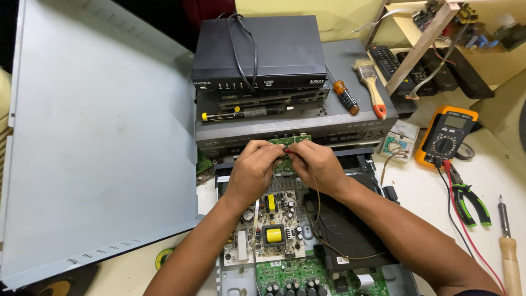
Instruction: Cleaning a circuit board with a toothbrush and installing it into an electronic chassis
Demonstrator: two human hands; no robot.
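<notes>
Two bare hands meet over an opened electronic unit (323, 230) whose lid is off. Nearest the camera, a green circuit board (298, 277) lies in the chassis, and just beyond it sits a pale power board (271, 230) with a yellow transformer in its middle. A thin brown wire (318, 219) loops from the hands down across the black tray beside these boards.

Above them, the left hand (253, 170) and the right hand (318, 167) are both pinched narrow, fingertips touching, holding a small green board (289, 141) upright between them at the far edge of the chassis. What the fingertips grip besides the board is too small to tell.

To the left, a large grey metal cover (93, 137) lies open. To the right, on the bench, rest green-handled pliers (468, 200), a wooden-handled tool (509, 257) and an orange multimeter (446, 137) with its red and black leads.

Farther off, grey and black set-top boxes (263, 55) are stacked, with an orange-handled screwdriver (345, 96) and a paintbrush (371, 85) lying on the lower one.
</notes>
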